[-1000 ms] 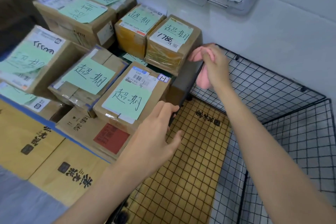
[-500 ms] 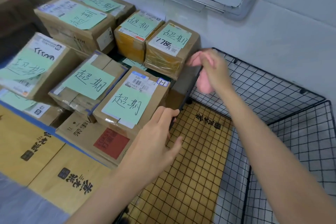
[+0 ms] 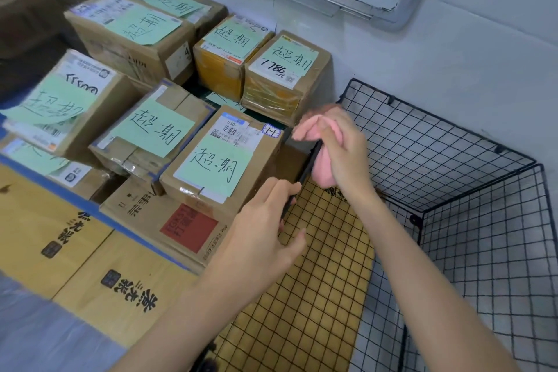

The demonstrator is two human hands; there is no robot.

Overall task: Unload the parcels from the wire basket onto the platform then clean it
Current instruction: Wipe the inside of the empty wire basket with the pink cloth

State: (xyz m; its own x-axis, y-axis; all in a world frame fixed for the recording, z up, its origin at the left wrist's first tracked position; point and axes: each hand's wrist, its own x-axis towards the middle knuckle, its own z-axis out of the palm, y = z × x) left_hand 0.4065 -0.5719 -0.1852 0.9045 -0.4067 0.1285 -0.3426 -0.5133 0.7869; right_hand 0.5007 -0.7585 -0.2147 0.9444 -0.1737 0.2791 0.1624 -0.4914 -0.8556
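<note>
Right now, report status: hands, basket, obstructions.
Left hand grips wire basket rim. Right hand holds pink cloth against rim. Parcels stacked alongside, none visible inside.

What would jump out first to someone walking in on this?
Brown parcels crowd the left side, topped with green handwritten notes. To their right sits a black wire basket. The right hand holds a pink cloth against its left rim, which the left hand grips.

I see the right hand (image 3: 341, 146) gripping a pink cloth (image 3: 324, 174) against the left rim of the wire basket (image 3: 422, 136). The left hand (image 3: 262, 229) holds that rim nearer me, with parcels (image 3: 217, 160) just beside it.
</note>
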